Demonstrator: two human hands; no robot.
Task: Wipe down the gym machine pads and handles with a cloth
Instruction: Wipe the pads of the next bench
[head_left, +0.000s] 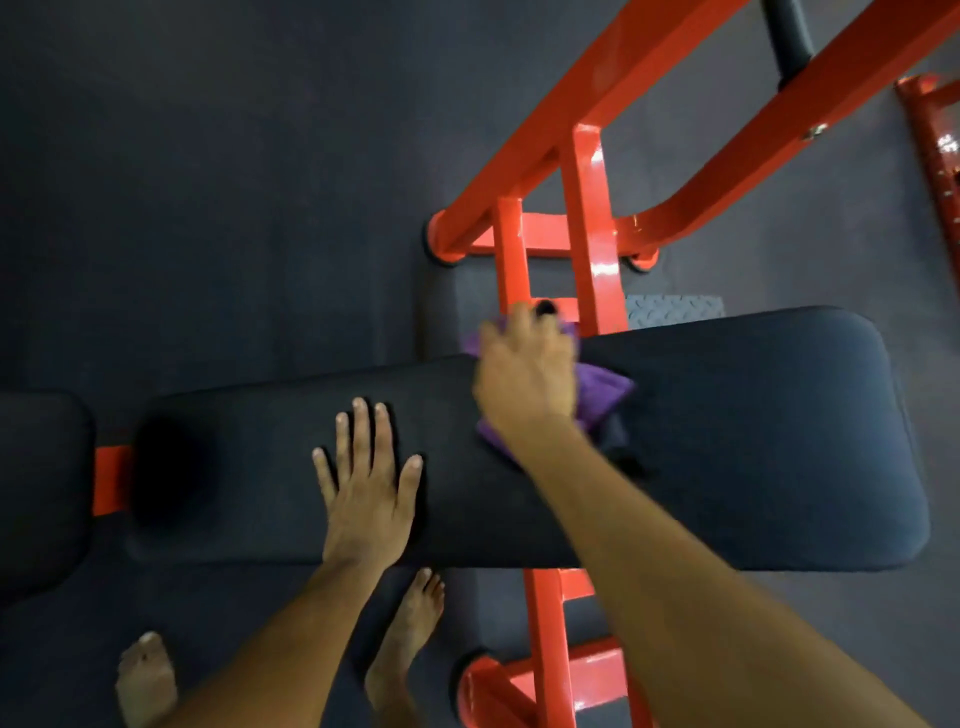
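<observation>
The purple cloth lies bunched on the far edge of the long black bench pad, under the right hand, whose fingers curl over the pad's far edge and press the cloth down. Nearer on the same pad, the left hand rests flat with fingers spread. Below the pad's near edge stand two bare feet on the dark rubber floor. A second black pad sits left of it. Beyond the pad rises the red steel frame. No writing is legible.
</observation>
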